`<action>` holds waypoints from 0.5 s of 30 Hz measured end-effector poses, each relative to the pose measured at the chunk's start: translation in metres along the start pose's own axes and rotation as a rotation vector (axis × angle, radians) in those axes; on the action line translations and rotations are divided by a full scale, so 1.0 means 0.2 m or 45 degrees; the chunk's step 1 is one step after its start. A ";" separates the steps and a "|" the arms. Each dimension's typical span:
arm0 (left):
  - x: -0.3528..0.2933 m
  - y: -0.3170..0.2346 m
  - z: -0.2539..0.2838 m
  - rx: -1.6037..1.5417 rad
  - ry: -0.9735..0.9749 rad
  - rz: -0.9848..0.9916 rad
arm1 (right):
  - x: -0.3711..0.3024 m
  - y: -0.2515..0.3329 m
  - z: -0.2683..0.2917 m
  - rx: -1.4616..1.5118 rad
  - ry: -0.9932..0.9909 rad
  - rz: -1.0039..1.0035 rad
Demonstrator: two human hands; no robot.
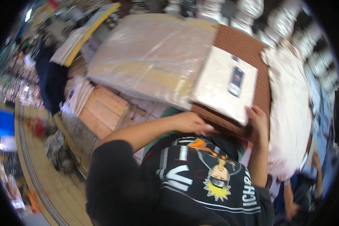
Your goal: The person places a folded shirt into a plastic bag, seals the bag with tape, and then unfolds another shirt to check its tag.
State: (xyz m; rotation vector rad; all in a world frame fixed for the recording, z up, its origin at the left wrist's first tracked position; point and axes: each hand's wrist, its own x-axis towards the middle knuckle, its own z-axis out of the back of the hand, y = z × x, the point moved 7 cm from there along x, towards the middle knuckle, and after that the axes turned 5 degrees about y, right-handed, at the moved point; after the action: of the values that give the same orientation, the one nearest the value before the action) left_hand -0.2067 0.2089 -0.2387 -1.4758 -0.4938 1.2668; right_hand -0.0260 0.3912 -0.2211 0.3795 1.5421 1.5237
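Observation:
A folded white garment [222,84] with a dark blue hang tag [235,81] lies in front of me on a brown textured surface [237,39]. My right hand [257,117] is at the garment's near right corner, its fingers closed over the edge there. Just short of the garment's near left side is my left hand [194,123], fingers bent together near the brown edge. Whatever those fingers hold, if anything, is too small and blurred to make out.
To the left stands a large plastic-wrapped bundle [150,56], with a wooden board [103,109] below it. A long pile of pale cloth [288,109] runs along the right. Silvery wrapped bundles [248,11] line the back. Another person's arm [289,197] shows at lower right.

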 end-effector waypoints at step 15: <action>-0.14 0.12 0.04 -1.051 -0.590 0.134 | 0.43 0.20 0.09 -0.324 -0.195 0.360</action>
State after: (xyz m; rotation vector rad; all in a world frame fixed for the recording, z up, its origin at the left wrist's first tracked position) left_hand -0.2311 0.1810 -0.2470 -1.8775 -1.3853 1.5908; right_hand -0.0736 0.4745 -0.2138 0.5702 1.1944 1.8388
